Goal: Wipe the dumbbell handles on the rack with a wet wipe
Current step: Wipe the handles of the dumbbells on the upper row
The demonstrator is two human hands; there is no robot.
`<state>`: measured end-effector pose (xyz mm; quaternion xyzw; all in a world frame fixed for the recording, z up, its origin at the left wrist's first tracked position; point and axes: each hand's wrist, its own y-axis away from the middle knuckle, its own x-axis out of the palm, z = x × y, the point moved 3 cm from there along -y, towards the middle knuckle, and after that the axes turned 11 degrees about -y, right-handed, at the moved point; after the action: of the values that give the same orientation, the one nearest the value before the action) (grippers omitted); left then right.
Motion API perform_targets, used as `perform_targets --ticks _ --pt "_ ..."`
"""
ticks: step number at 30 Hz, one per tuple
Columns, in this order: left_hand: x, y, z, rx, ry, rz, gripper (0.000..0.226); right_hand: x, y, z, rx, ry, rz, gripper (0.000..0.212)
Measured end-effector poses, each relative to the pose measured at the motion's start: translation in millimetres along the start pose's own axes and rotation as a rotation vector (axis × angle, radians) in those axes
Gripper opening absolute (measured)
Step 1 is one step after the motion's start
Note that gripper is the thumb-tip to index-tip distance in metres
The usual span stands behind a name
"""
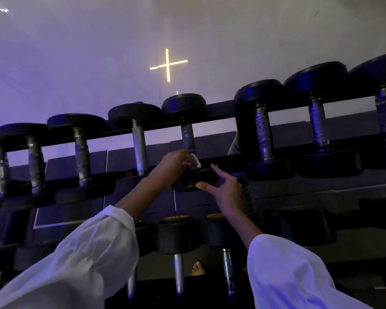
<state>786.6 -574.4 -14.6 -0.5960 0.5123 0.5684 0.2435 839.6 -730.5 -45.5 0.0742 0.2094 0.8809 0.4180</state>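
Upper tier of a dumbbell rack (221, 109): two dark rails rising from lower left to upper right; a row of black round-headed dumbbells lies across them, metal handles spanning the gap between the rails; heads grow larger towards the right.

Centre dumbbell (184, 105): far head on the back rail, near head at the front rail; knurled handle (187, 137) bare along its upper length.

Wet wipe (194, 162): white, bunched; at the lower end of that handle, just above the near head; largely covered by fingers.

Left hand (173, 165): fingers curled over the wipe, gripping it against the handle's lower end; forearm bare; loose white left sleeve (76, 259) ending partway up the forearm.

Right hand (226, 189): spread and holding nothing; thumb and forefinger wide apart, the other fingers loosely bent; thumb tip at the edge of the centre dumbbell's near head, forefinger tip by the front rail; whether either touches cannot be told; white right sleeve (288, 275) below it.

Neighbouring dumbbell (140, 139), next to the left: silver knurled handle, uncovered.

Lower-tier dumbbells (177, 235): black heads nearest the camera, shafts running downward in the view.

Bare foot (197, 268): seen between two lower shafts.

Cross-shaped light (168, 64): pale yellow, on the purple-lit wall (76, 63) above the rack.
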Motion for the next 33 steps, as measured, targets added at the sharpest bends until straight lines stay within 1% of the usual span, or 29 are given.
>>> perform_targets --ticks 3,5,7,9,13,15,16,17,19,20,21,23,26,27,29,31,32,33 --pt "-5 -8 -12 0.034 -0.028 0.051 0.023 -2 -3 -1 0.013 -0.015 -0.013 0.081" --pt "-8 -5 -13 -0.001 0.023 0.036 0.019 -3 -4 -2 0.028 -0.030 -0.014 0.086" --pt "-3 3 -6 -0.137 0.206 -0.015 0.017 -3 -5 -3 0.041 -0.032 -0.008 0.083" --pt "3 8 3 -0.328 0.424 -0.036 0.016 -4 -6 -5 0.037 -0.046 -0.011 0.078" --pt "9 -1 8 -0.594 0.773 0.073 0.006 -5 -7 -6 0.028 -0.054 -0.016 0.079" --pt "5 -1 5 -0.693 0.916 0.053 0.014 -5 -5 -5 0.031 -0.070 -0.006 0.083" --pt "2 -2 5 -0.726 0.977 -0.020 0.019 -4 -4 -4 0.034 -0.080 -0.003 0.087" --pt "-1 -4 8 -0.740 1.016 -0.150 0.025 -4 -3 -4 0.033 -0.089 0.002 0.090" --pt "-13 -11 8 -0.698 1.026 -0.455 0.034 -3 -3 -4 0.027 -0.102 0.004 0.094" --pt "-19 -15 5 -0.664 1.011 -0.574 0.033 -3 -3 -4 0.026 -0.106 0.002 0.097" --pt "-23 -19 1 -0.636 0.997 -0.657 0.030 -3 -4 -5 0.027 -0.105 0.000 0.099" --pt "-21 -28 -6 -0.617 0.987 -0.745 0.022 -3 -4 -5 0.032 -0.096 -0.002 0.100" --pt "-8 -37 -6 -0.688 0.996 -0.791 0.014 -4 -4 -4 0.026 -0.096 -0.008 0.095" --pt "-4 -39 -3 -0.729 1.044 -0.802 0.013 -3 -4 -4 0.023 -0.092 -0.007 0.094" --pt "-1 -44 2 -0.838 1.235 -0.784 0.015 -4 -5 -5 0.013 -0.078 0.004 0.092" --pt "0 -51 6 -0.932 1.559 -0.666 0.018 -5 -5 -4 0.010 -0.063 0.009 0.090" --pt "1 -54 9 -0.938 1.700 -0.590 0.016 -5 -5 -5 0.011 -0.060 0.009 0.088" --pt "0 -56 10 -0.925 1.756 -0.559 0.014 -5 -5 -5 0.010 -0.056 0.009 0.086"
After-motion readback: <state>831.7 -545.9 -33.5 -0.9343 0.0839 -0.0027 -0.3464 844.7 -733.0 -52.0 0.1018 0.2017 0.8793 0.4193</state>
